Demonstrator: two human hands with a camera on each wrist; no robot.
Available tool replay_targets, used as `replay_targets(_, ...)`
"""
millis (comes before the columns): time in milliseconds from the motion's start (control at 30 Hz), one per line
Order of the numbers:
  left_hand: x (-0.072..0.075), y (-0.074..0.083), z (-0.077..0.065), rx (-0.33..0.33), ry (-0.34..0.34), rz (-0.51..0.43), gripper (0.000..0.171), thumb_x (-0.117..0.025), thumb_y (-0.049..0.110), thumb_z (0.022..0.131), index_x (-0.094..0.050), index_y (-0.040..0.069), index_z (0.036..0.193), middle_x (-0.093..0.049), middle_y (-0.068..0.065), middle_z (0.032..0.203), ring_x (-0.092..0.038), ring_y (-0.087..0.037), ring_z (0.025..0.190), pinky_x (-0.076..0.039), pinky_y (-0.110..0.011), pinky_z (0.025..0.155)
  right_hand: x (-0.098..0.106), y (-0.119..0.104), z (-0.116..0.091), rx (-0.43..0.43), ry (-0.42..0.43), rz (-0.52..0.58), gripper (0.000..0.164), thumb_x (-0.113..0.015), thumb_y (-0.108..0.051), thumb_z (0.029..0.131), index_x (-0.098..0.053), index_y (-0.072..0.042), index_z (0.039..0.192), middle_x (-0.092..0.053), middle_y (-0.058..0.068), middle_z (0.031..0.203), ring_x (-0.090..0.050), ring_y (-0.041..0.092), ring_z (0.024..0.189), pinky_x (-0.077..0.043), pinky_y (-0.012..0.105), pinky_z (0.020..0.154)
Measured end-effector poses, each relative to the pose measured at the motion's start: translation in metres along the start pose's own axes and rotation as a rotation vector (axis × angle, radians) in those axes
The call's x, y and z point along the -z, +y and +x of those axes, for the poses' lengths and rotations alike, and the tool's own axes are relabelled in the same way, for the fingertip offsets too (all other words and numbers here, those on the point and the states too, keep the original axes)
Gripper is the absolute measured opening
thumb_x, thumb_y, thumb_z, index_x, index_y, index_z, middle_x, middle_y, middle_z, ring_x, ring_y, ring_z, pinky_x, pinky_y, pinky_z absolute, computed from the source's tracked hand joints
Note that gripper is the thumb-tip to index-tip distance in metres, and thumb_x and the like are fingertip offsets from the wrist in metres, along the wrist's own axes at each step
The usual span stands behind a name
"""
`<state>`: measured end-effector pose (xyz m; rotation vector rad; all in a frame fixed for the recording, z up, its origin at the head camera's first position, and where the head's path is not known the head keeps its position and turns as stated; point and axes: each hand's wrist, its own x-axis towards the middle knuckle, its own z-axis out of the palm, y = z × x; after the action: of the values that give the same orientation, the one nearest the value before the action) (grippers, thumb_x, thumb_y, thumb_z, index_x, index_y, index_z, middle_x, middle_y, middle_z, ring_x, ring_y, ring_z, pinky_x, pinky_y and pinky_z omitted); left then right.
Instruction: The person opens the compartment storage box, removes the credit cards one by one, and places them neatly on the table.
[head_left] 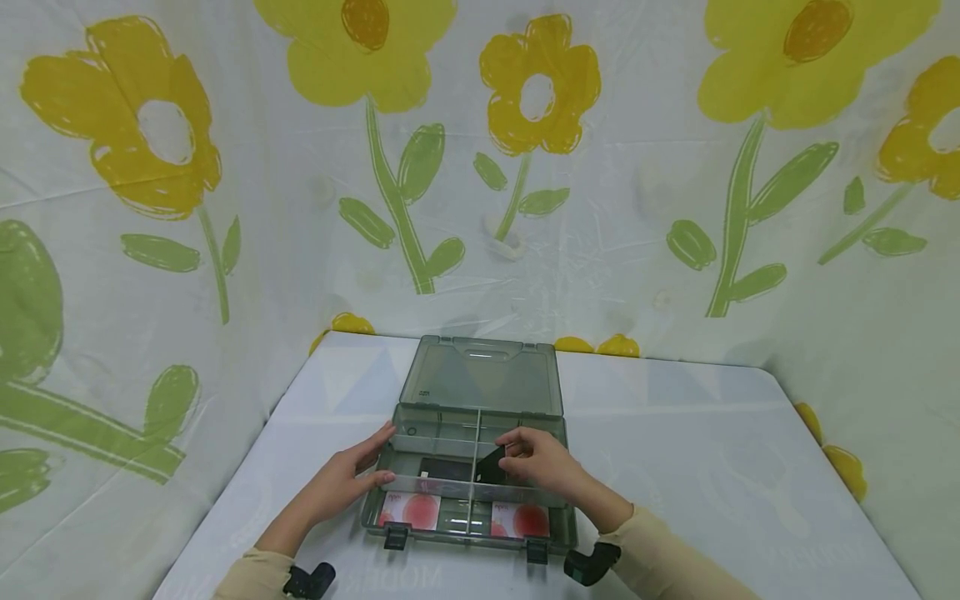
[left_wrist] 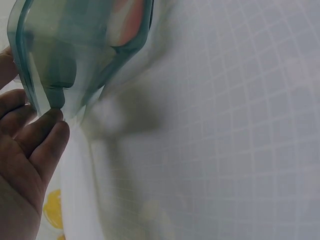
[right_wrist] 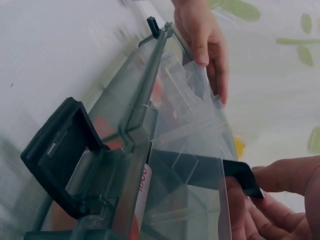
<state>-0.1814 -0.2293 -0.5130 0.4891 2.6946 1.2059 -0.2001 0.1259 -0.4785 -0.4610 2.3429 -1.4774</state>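
A translucent grey-green divided storage box (head_left: 469, 527) lies with its lid (head_left: 482, 375) folded back. At its left wall, my left hand (head_left: 347, 479) holds the side, the thumb over the rim and the other fingers along the outside. My right hand (head_left: 542, 460) is over the right middle compartment and pinches a thin flat black card (head_left: 491, 467) between thumb and fingers. In the right wrist view the black card (right_wrist: 240, 175) stands slanted, its lower part behind the clear wall. A second dark flat piece (head_left: 447, 469) lies in the left middle compartment.
Two pink-and-white cards with red circles, the left one (head_left: 410, 510) and the right one (head_left: 521, 521), lie in the front compartments. Two dark latches, left (head_left: 396, 536) and right (head_left: 537, 551), hang open at the front. A flowered curtain (head_left: 600, 275) surrounds the white table (head_left: 675, 467).
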Motion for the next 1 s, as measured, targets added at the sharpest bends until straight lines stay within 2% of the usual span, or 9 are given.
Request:
replay_targets(367,-0.0001,0.0008,0.0000,0.004,0.001,-0.006,0.079,-0.072,0.036,0.095,-0.035,0.009,0.159,-0.029,-0.015,0.164,-0.046,-0.041,0.139,-0.041,-0.053,0.113,0.0018,-0.0017,-0.0035,-0.006,0.010,0.049,0.033,-0.068,-0.004,0.095,-0.063,0.008,0.126,-0.070,0.011,0.098,-0.071,0.021,0.072,-0.064,0.036,0.066)
replay_targets(767,0.0000,0.0011,-0.0002,-0.011,0.006,-0.006,0.078,-0.071,0.035,0.095,-0.035,0.008,0.159,-0.030,-0.014,0.164,-0.047,-0.041,0.138,-0.041,-0.053,0.113,0.0032,0.0011,-0.0041,-0.018,0.020,0.039,0.031,-0.067,-0.003,0.095,-0.065,0.006,0.124,-0.067,0.008,0.098,-0.069,0.020,0.071,-0.064,0.034,0.066)
replay_targets(1000,0.0000,0.0007,-0.0003,-0.005,0.003,-0.017,0.078,-0.071,0.035,0.095,-0.035,0.009,0.159,-0.029,-0.013,0.164,-0.046,-0.040,0.139,-0.040,-0.052,0.113,0.0057,0.0025,-0.0065,-0.021,0.029,0.043,0.032,-0.067,-0.002,0.094,-0.064,0.006,0.124,-0.066,0.012,0.102,-0.069,0.021,0.073,-0.064,0.035,0.066)
